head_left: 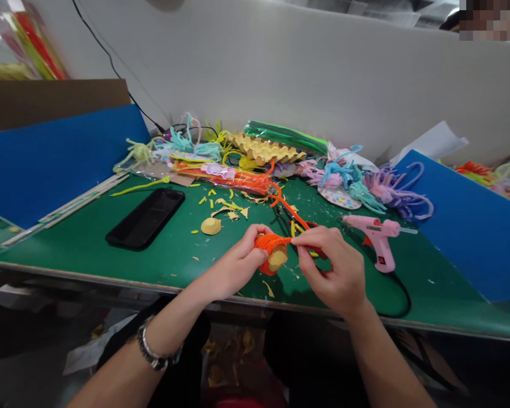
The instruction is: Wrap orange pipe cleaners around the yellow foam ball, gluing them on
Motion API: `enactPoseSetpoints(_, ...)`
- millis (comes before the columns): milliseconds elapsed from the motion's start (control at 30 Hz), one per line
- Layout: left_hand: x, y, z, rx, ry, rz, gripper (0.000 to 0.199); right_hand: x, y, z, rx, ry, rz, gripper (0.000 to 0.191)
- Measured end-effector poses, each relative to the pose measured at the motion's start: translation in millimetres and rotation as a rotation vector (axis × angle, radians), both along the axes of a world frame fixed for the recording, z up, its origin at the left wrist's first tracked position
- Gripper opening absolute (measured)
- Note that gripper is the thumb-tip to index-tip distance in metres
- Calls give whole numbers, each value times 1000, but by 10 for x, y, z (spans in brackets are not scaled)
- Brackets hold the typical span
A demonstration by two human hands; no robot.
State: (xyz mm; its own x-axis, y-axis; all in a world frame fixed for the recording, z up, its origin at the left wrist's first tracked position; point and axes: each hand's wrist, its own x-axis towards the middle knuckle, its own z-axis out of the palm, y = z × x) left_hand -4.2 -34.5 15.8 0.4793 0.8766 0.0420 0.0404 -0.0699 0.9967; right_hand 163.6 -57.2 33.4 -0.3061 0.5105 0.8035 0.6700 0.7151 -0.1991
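My left hand point(247, 253) is closed around a small tan egg-carton cup point(277, 259) wound with orange pipe cleaner point(271, 243). The thumb and fingertips of my right hand point(332, 263) pinch the stretch of pipe cleaner that runs off the cup to the right. A loose orange length rises from near my right fingers toward the back of the table. Another tan cup point(211, 226) lies left of my hands, beside torn carton scraps and yellow snippets. Partly hidden behind my right hand is a dark tool with red handles.
A pink glue gun point(377, 233) with a black cord lies to the right. A black phone point(147, 218) rests to the left. Along the back are pipe-cleaner bundles, an egg carton point(266, 149) and a green packet point(284, 137). Blue boards point(471, 226) stand at both sides.
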Motion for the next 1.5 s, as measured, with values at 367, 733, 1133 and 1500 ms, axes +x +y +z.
enactPoseSetpoints(367, 10, -12, 41, 9, 10, -30, 28, -14, -8, -6, -128, 68, 25, 14)
enactPoseSetpoints(733, -9, 71, -152, -180, -260, -148, 42, -27, 9, 4, -285, 166, 98, 14)
enactPoseSetpoints(1133, -31, 80, -165, -79, -144, -125, 40, -28, 7, -18, -280, 149, 128, 13)
enactPoseSetpoints(1500, -39, 44, -95, -164, -195, -113, 39, -8, 2, -17, -303, 172, 139, 13)
